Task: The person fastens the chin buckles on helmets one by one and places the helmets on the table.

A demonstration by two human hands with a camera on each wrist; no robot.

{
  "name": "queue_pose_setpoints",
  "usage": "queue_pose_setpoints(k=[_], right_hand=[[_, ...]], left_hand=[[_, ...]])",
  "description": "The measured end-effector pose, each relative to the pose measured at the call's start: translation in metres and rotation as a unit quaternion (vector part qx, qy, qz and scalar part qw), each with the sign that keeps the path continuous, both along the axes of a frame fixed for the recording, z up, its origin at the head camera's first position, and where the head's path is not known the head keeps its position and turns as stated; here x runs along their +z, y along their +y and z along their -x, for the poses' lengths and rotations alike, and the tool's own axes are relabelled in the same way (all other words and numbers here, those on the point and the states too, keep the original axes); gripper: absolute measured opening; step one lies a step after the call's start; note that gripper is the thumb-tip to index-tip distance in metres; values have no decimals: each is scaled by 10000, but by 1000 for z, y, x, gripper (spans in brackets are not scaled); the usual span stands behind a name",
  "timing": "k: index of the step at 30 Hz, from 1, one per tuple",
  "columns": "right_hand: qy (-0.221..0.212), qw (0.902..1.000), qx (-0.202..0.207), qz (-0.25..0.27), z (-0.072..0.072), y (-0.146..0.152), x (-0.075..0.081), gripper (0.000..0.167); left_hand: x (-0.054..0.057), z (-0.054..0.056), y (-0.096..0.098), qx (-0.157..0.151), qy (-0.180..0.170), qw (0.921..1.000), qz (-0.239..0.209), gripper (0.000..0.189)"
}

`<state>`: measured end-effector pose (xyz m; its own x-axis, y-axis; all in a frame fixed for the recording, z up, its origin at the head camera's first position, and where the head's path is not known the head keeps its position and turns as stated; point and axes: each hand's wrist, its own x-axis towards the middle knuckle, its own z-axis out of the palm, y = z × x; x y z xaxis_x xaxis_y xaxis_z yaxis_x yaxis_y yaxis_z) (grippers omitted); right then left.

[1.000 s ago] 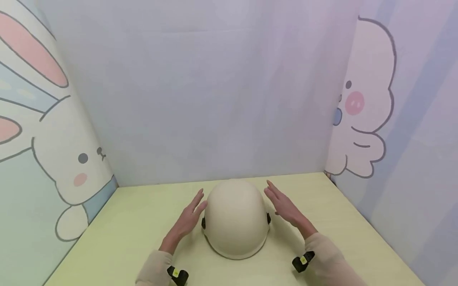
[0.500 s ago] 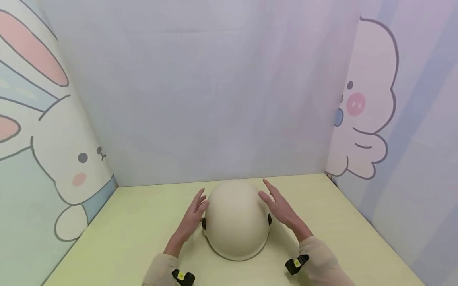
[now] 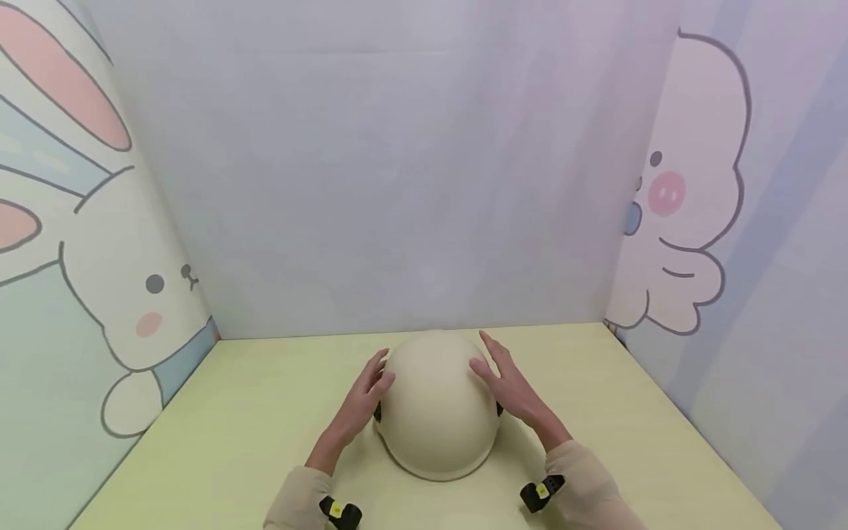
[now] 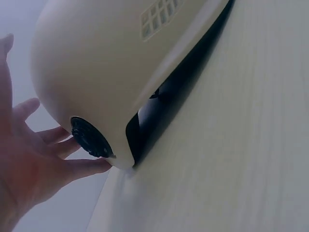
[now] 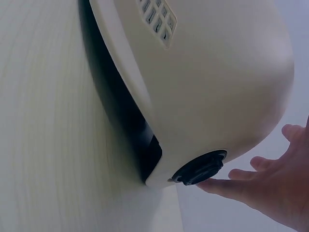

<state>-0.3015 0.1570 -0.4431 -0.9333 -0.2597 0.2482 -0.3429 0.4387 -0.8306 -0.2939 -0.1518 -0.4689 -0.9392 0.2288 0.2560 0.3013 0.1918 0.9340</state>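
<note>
Cupping a helmet [image 3: 439, 416] from both sides, basically. It sits dome up on the worktop [image 3: 252, 412], roughly midway between the left and right edges; the near edge is out of view. Left hand [image 3: 361, 397] is spread wide, thumb against the helmet's side, one fingertip right by a black knob [image 4: 89, 137]. Right hand [image 3: 517, 389] is the same deal, fingers wide, a fingertip at the other knob [image 5: 200, 166]. Neither is curled into a real grip, and I can't tell how firmly they press.

My read on progress: hands are in place, helmet's rim is down, no lifting or turning done yet. Pretty much all the actual handling is left, I'd say.

Surface is pale with a faint wood grain, kinda greenish-yellow from the head view. Grey-lilac backdrop [image 3: 397, 184] behind the back edge, cartoon rabbit [image 3: 119, 294] past the left edge, rosy-cheeked cartoon critter [image 3: 702, 140] past the right.
</note>
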Motion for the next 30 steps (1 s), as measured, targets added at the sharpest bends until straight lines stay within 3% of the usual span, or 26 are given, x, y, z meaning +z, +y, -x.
queue_pose_setpoints(k=[7, 13, 22, 30], right_hand=[[-21, 9996, 161, -230, 2, -2, -3, 71], [-90, 9997, 162, -180, -2, -2, -3, 69], [108, 9983, 54, -562, -5, -4, 7, 70], [430, 9967, 175, -661, -5, -9, 11, 69]], left_hand=[[-3, -2, 0, -151, -92, 9993, 334, 64], [-7, -2, 2, -412, -268, 9985, 224, 66], [-4, -2, 0, -394, -714, 9939, 739, 79], [-3, -1, 1, -248, -826, 9938, 697, 79]])
